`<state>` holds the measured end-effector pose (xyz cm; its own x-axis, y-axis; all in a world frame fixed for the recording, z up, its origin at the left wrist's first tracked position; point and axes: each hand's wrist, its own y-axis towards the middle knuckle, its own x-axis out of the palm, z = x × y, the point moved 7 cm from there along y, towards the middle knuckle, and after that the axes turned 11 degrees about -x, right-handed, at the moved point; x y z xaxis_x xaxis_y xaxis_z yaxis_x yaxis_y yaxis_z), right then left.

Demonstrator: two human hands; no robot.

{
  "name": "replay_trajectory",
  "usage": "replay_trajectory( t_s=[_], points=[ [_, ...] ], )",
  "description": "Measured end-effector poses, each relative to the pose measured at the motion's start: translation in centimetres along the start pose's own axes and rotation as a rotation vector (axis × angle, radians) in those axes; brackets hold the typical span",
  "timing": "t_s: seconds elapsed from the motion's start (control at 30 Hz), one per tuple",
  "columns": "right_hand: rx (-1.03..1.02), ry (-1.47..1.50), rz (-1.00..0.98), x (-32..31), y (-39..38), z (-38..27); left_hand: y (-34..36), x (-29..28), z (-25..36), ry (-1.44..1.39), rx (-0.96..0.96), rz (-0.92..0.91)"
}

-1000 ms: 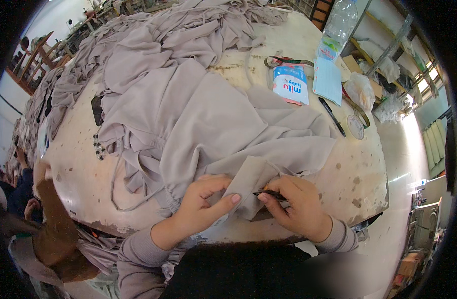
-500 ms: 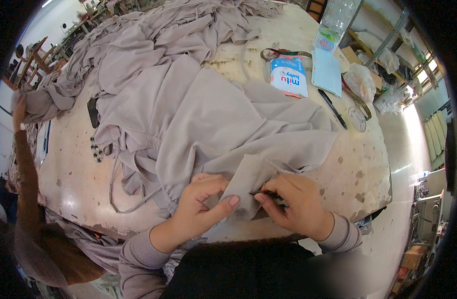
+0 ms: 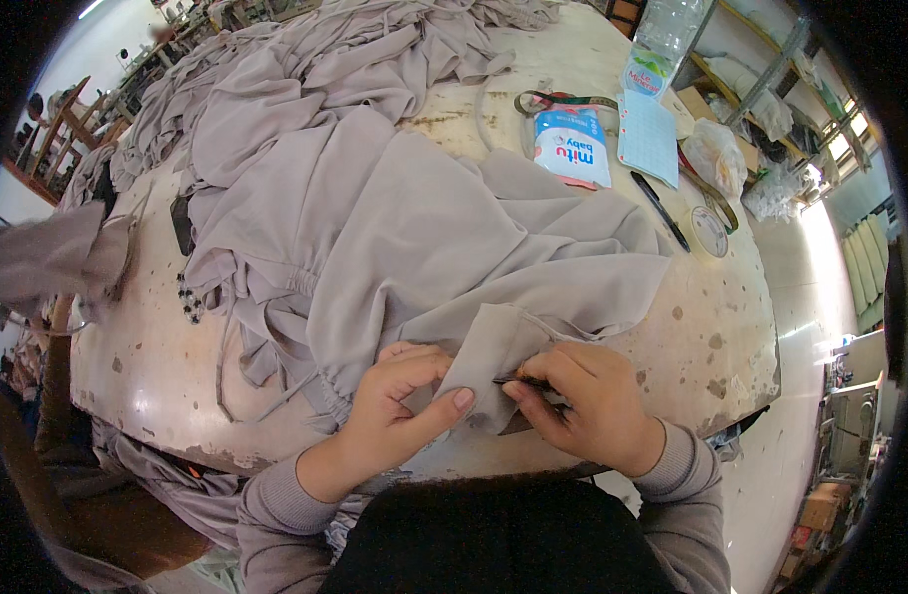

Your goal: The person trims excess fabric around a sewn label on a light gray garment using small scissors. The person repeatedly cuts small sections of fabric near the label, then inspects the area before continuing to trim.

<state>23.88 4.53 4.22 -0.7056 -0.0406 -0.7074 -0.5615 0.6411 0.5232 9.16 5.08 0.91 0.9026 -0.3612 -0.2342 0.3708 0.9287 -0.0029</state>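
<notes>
My left hand grips a folded grey fabric band, with the thumb on its near part. My right hand is closed on a small dark tool, its tip against the band; the tool's body is mostly hidden by my fingers. The band is part of a large rumpled grey garment with a gathered edge and long straps, spread over the pale, stained table beyond my hands.
Piled grey fabric covers the table's back. At the right lie a packet, paper, pen, tape roll and plastic bottle. Shelving stands beyond. A co-worker's sleeve and fabric are at the left.
At the left, the co-worker's arm reached up, and a grey fabric piece now swings toward the left edge. My hands have barely moved, still on the band and tool.
</notes>
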Motion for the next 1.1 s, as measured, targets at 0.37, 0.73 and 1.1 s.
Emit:
replay_trajectory(
  t_s=[0.37, 0.73, 1.1],
  points=[
    [0.062, 0.189, 0.018, 1.1, -0.3, 0.9, 0.1, 0.7, -0.6, -0.29, -0.122, -0.073],
    [0.109, 0.346, 0.018, 1.9, -0.6, 1.1, 0.2, 0.3, 0.1, -0.059, 0.106, 0.026],
    [0.365, 0.992, 0.201, 4.7, -2.6, 2.0, -0.4, -0.2, 0.3, -0.026, 0.03, 0.023]
  ],
)
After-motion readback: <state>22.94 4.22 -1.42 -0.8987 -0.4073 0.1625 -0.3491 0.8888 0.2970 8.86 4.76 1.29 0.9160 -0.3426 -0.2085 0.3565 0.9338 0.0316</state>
